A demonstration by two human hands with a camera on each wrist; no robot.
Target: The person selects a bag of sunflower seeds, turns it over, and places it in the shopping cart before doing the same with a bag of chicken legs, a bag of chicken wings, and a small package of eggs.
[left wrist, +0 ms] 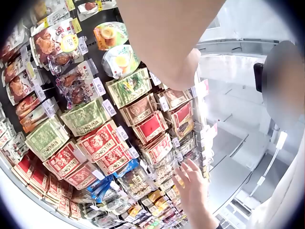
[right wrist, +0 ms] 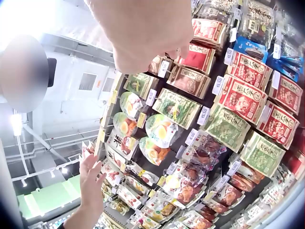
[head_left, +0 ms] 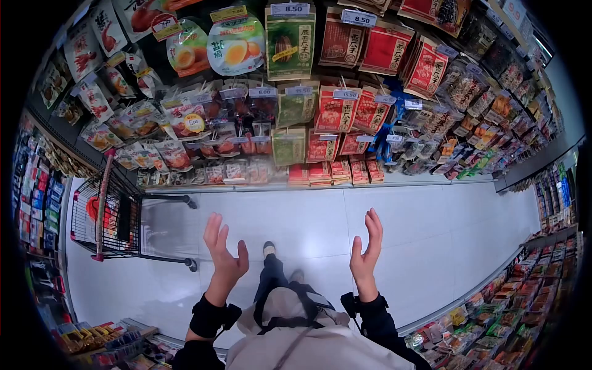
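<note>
Both hands are hovering empty, fingers straight and spread: L hand point(head_left: 225, 256) and R hand point(head_left: 365, 250), touching nothing. Snack packs point(head_left: 336, 111) are hanging on pegs ahead of the fingertips, well apart from them, long axes running up-down, tops up, fronts facing the person. Only the head view is showing a cart point(head_left: 102, 216) standing left of the L hand on the floor point(head_left: 320, 222). Wrist views are showing egg packs point(right wrist: 159, 129) and price tags closer.

Hanging red packets point(head_left: 336, 112), perhaps seeds
</note>
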